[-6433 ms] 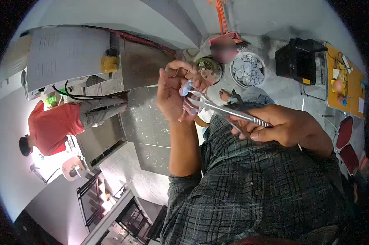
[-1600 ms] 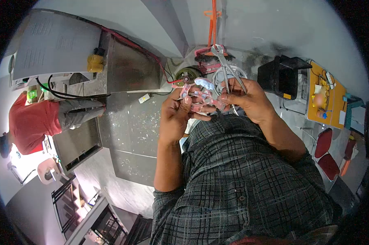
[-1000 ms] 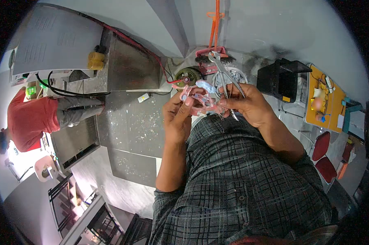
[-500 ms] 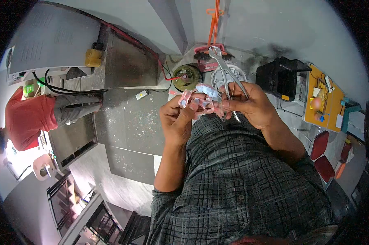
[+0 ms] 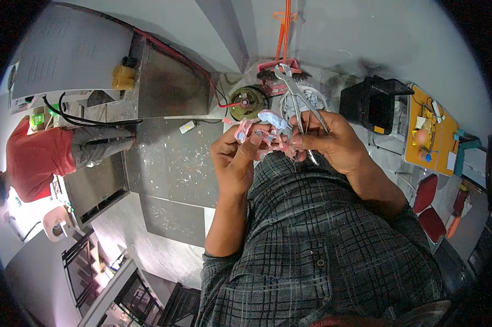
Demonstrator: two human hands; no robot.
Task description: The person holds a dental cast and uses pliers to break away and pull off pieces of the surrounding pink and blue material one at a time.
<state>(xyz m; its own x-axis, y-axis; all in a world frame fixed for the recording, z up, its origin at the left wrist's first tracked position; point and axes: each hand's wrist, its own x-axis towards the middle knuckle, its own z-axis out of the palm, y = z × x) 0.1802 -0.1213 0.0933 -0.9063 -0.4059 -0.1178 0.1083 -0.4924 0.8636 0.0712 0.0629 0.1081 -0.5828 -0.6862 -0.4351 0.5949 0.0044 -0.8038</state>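
Note:
In front of my chest, my left hand [image 5: 235, 163] is closed with thumb and fingers pinching a small, irregular piece of pink translucent material and pale blue, plaster-like material [image 5: 277, 121]. My right hand [image 5: 338, 143] has its fingers wrapped around the handles of long metal pliers [image 5: 293, 87]. The pliers' jaws point away from me, beyond the piece. The right fingertips meet the piece's right edge. My fingers hide part of the piece and of the handles.
Below my hands stand a green round tub [image 5: 248, 110] with a red hose and a white bucket [image 5: 323, 100] holding pale chunks. A black bin [image 5: 360, 101] and yellow table [image 5: 445, 136] are right. At left, a person in a red shirt [image 5: 38, 158] stands by a counter.
The pliers' jaws and the piece have shifted slightly left. The piece has tilted a little between my hands. Both hands keep their grip.

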